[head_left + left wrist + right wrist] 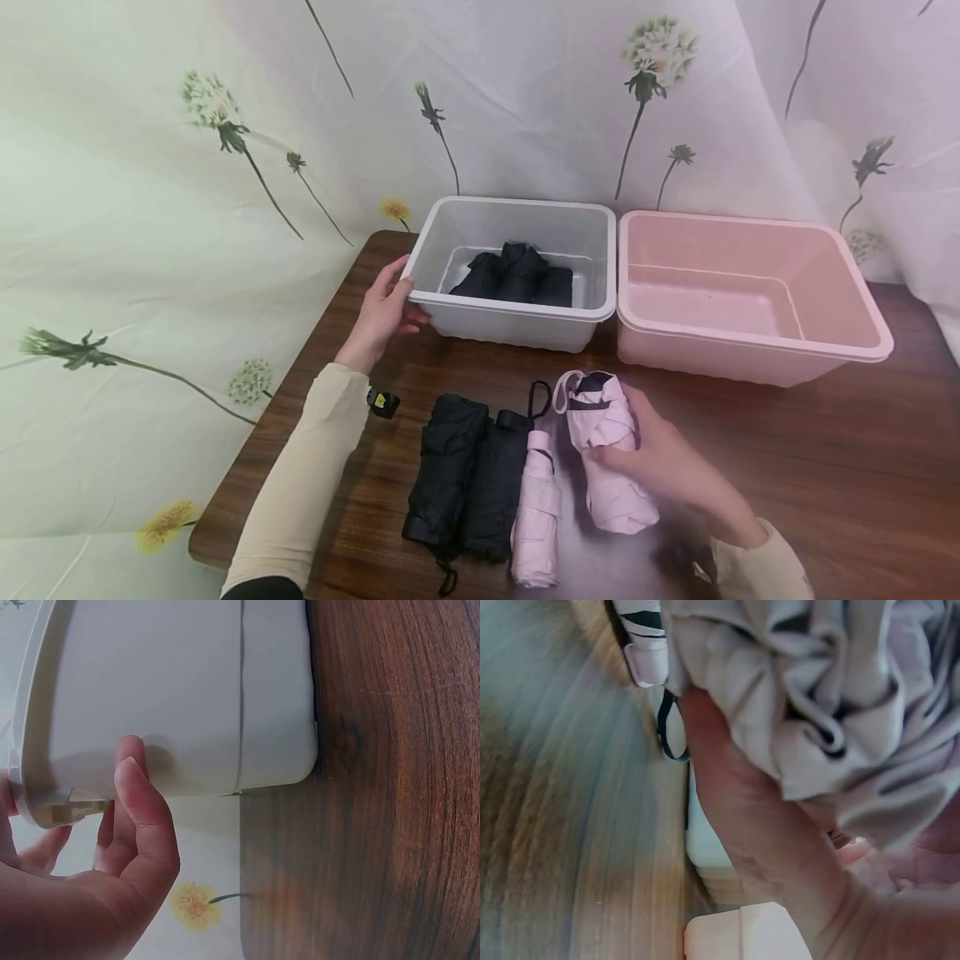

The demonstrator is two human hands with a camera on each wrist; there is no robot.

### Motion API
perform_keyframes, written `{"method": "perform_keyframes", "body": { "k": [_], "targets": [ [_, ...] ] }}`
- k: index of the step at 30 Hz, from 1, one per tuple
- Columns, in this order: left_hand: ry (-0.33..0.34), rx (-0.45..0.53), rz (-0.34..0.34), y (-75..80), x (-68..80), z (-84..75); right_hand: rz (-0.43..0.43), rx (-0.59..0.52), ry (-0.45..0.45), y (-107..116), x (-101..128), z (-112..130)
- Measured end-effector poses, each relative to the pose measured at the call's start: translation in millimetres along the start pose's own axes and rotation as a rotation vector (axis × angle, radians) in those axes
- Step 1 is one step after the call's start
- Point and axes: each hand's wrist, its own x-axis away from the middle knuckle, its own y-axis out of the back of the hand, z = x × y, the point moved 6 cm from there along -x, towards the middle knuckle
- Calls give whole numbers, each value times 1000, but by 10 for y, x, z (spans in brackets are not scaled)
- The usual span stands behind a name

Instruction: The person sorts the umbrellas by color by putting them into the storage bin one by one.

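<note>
The right hand (667,467) grips a folded pink umbrella (603,450) at the near middle of the table (825,467), fingers curled round its bunched fabric (832,697). Just left of it lie a second pink umbrella (536,508) and two black umbrellas (465,475), side by side. Farther back stand a white bin (517,321) holding black umbrellas (517,273) and, touching its right side, a pink bin (750,342). The left hand (382,312) rests on the white bin's left near corner (45,814), thumb along the wall, fingers loosely bent at the rim.

Right wrist's wooden table (555,825) motion-blurred
</note>
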Motion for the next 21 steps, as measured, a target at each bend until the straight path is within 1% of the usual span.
{"method": "perform_keyframes", "body": {
  "k": [4,7,10,15,18,21],
  "targets": [
    [-9,0,-4,22,-79,98,17,-105,20,35,25,51],
    [-22,-3,-10,30,-116,143,38,-206,15,61,52,88],
    [-28,-1,-15,31,-126,156,53,-301,15,95,72,125],
    [-30,-3,-12,29,-118,151,60,-418,22,164,108,181],
    [-31,-4,-11,29,-117,153,63,-477,25,207,140,213],
    [-31,-1,-14,27,-120,157,58,-505,39,258,169,249]
  ]
}}
